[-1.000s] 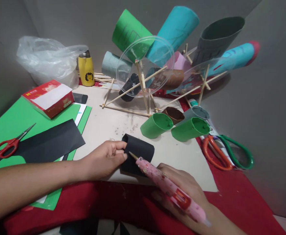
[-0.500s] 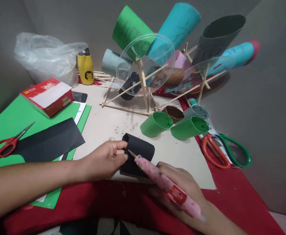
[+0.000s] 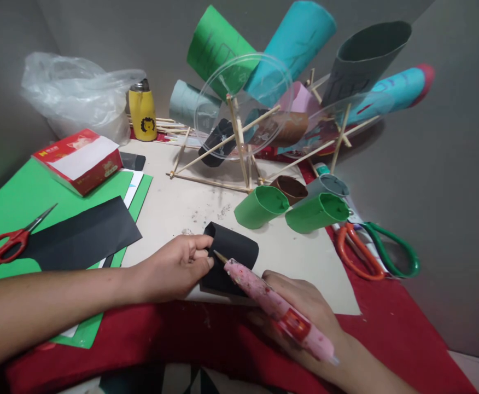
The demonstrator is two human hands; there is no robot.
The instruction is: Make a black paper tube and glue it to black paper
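My left hand [image 3: 186, 262] pinches the left rim of a black paper tube [image 3: 239, 246], which lies on its side on the pale board [image 3: 161, 213]. In my right hand [image 3: 305, 306] is a pink glue gun [image 3: 260, 290], its body slanting up and to the left. The glue gun's metal tip is at the black paper, close to my left fingertips; whether it touches the paper I cannot tell. Parts of my right fingers are hidden behind the glue gun. Just beyond the tube stand green paper cups [image 3: 261, 208], a brown one [image 3: 291, 190] and a grey one [image 3: 328, 185].
A stick-frame wheel [image 3: 245, 137] carrying coloured paper tubes rises at the back. Left are red-handled scissors [image 3: 12, 243], a black paper strip [image 3: 87, 232], green sheets [image 3: 1, 202], a red box [image 3: 79, 161], a plastic bag [image 3: 75, 98] and a yellow bottle [image 3: 142, 112]. Large scissors [image 3: 360, 254] lie right.
The whole view has shifted very slightly. My hands, the black tube and the glue gun keep almost the same positions.
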